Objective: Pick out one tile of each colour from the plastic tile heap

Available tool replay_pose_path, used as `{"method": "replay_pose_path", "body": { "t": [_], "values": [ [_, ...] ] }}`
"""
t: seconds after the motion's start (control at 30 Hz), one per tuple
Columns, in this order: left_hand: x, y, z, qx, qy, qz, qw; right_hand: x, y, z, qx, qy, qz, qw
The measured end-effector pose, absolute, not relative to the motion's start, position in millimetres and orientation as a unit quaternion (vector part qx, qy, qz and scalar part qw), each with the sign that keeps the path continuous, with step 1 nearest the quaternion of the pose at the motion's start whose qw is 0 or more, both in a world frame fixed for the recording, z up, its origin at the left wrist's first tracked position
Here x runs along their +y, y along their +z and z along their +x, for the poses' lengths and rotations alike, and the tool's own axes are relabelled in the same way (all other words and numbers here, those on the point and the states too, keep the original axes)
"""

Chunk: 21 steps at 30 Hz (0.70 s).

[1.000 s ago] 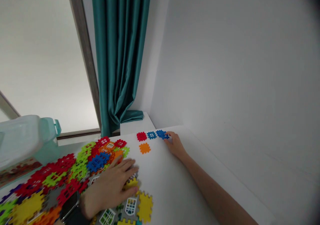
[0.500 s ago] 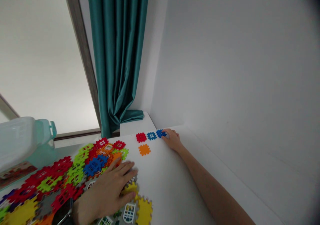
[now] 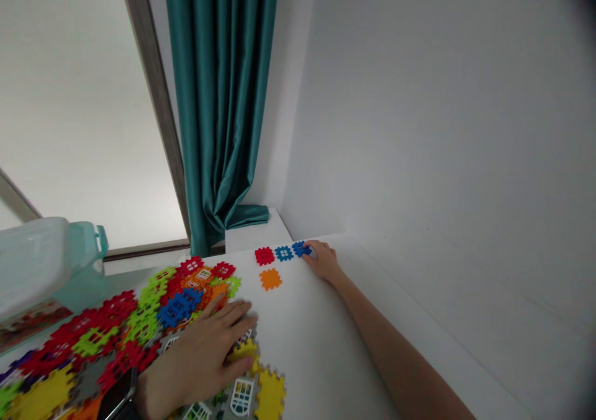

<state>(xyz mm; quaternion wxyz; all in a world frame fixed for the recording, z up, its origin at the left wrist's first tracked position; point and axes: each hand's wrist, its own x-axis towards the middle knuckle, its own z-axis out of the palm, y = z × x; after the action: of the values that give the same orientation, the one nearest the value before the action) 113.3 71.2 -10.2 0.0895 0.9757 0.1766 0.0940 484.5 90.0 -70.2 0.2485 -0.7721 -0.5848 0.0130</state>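
Note:
My right hand point(image 3: 323, 260) reaches to the far part of the white table, its fingers closed on a blue notched tile point(image 3: 300, 248). To the left of that tile lie a blue window tile point(image 3: 284, 253) and a red tile point(image 3: 264, 256), in one row. An orange tile point(image 3: 270, 279) lies nearer me, below the red one. My left hand point(image 3: 212, 339) rests with spread fingers over a pile of notched tiles, with a blue tile point(image 3: 179, 307) and yellow tiles point(image 3: 270, 392) beside it. The wrist wears a dark watch point(image 3: 118, 398).
Red tiles point(image 3: 79, 327), lime-green tiles point(image 3: 142, 320) and grey ones fill the table's left side. Behind them stands a pale teal lidded box point(image 3: 84, 277). A green curtain point(image 3: 218, 109) hangs behind the table, and a grey wall point(image 3: 419, 128) rises on the right.
The view has shifted very slightly. Both hands stay in nearly the same places, with the right still on the blue tile.

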Motion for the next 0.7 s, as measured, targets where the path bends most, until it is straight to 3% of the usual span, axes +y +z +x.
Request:
{"method": "replay_pose_path", "body": {
  "t": [0.7],
  "values": [
    [71.5,-10.7,113.6,0.178,0.081,0.976,0.093,90.5,-73.0,485.5,-0.589,0.017,-0.768,0.252]
  ]
}}
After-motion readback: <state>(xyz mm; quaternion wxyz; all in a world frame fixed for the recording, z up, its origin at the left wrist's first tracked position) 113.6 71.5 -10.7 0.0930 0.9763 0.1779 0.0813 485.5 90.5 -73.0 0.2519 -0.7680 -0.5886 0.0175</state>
